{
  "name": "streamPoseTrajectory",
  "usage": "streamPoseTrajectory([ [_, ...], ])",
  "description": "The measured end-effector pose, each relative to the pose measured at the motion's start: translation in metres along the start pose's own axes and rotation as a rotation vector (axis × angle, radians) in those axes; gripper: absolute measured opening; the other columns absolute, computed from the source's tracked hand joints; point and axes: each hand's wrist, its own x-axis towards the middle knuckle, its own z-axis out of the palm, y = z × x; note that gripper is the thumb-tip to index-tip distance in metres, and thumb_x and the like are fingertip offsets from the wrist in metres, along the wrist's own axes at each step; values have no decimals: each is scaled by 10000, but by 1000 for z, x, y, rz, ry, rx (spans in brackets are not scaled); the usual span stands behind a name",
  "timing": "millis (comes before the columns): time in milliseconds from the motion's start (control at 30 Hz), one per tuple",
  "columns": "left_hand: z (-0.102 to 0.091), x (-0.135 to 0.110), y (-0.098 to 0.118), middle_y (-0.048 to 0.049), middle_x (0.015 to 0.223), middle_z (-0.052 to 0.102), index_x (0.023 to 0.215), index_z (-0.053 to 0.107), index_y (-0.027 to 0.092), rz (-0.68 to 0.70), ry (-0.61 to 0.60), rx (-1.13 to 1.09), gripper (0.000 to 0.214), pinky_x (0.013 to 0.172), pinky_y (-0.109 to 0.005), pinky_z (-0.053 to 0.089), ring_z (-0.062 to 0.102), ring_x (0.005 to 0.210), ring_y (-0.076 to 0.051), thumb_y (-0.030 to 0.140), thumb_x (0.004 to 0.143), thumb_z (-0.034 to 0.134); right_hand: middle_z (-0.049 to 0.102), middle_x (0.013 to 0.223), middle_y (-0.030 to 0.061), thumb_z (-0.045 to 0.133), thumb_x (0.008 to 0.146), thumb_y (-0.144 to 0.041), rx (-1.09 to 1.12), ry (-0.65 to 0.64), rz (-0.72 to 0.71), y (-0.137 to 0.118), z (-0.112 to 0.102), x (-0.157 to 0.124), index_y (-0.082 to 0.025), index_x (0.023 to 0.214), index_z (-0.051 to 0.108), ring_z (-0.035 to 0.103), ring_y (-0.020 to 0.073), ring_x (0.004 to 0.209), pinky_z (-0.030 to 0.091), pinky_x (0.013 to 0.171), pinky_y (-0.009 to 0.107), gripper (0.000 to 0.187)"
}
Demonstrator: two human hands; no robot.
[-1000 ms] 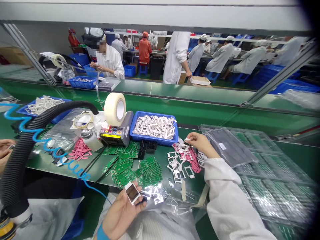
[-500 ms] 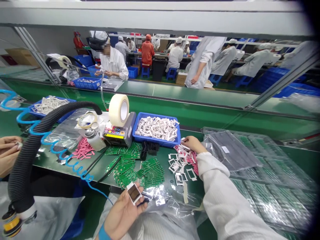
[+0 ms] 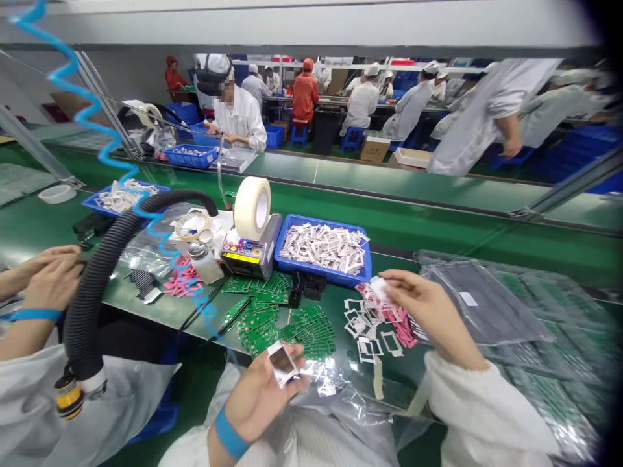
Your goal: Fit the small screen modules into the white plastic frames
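My left hand (image 3: pixel 256 397), palm up with a blue wrist band, holds a small dark display screen in a white frame (image 3: pixel 282 364) between thumb and fingers. To the right, my right hand (image 3: pixel 435 314) pinches a small white piece (image 3: pixel 379 289) at its fingertips, above a heap of pink strips (image 3: pixel 405 329). Loose white frames (image 3: pixel 367 325) lie on the bench just left of that hand. Green circuit boards (image 3: pixel 311 331) are fanned out beyond my left hand. A blue tray (image 3: pixel 279 251) full of white frames stands behind them.
A tape roll (image 3: pixel 252 209) tops a grey device (image 3: pixel 250 256). Left of it stand a pump bottle (image 3: pixel 205 261) and a black hose (image 3: pixel 90 292). Bagged grey sheets (image 3: pixel 491 301) and trays of boards lie right. A co-worker's hands (image 3: pixel 56 279) work at far left.
My right hand has drawn back from beside the blue tray, with the white piece now plainly visible. The view has turned slightly left, and the blue coiled hose has swung upward.
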Motion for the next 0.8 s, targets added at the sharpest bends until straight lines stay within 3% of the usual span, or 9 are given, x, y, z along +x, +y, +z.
streamPoseTrajectory([
  [67,15,5,2,-85,1229,612,933,717,214,8,-57,44,339,969,-479,391,528,1120,-273,360,632,770,663,740,30,672,713,-417,447,-122,-52,-33,25,-36,-211,1060,587,622,150,584,514,511,268,411],
  [133,28,8,4,-99,1278,570,874,729,198,45,-115,112,360,974,-484,378,489,1164,-306,394,579,795,619,625,-6,712,682,-405,710,-238,-24,-59,53,-66,-212,1009,577,587,130,494,487,438,242,403],
  [267,38,4,8,-105,911,663,776,733,165,122,-165,254,385,844,-436,436,595,905,-270,473,551,785,567,582,-40,723,682,-407,912,-419,56,-83,92,-92,-216,989,550,572,114,461,482,421,227,401],
  [367,35,-5,11,-93,836,644,778,732,164,119,-142,292,414,826,-421,433,592,898,-275,505,547,774,559,587,-35,650,760,-392,768,-442,-78,-83,98,-91,-223,1001,575,546,112,446,474,421,248,304],
  [500,29,-12,12,-82,977,605,762,739,164,110,-78,310,411,886,-374,400,561,924,-226,482,509,803,650,827,60,601,803,-259,252,-101,-584,-82,93,-86,-243,1010,654,617,198,757,519,632,348,213],
  [600,28,-14,11,-44,814,568,743,740,154,94,-34,335,437,750,-310,424,537,765,-163,495,479,810,682,919,56,554,842,-173,150,-86,-824,-82,95,-88,-254,1041,646,622,189,827,518,683,350,234],
  [700,29,-15,9,-27,762,537,712,740,151,90,-6,349,445,644,-269,402,501,687,-134,507,455,813,711,899,32,550,846,-126,200,-32,-855,-79,103,-94,-257,1023,635,641,175,802,526,694,350,236],
  [800,31,-16,7,-31,790,552,708,740,152,85,-24,357,422,638,-261,403,505,678,-125,498,477,809,710,920,29,567,830,-126,245,-5,-781,-78,108,-101,-266,929,650,650,184,828,539,709,360,190],
])
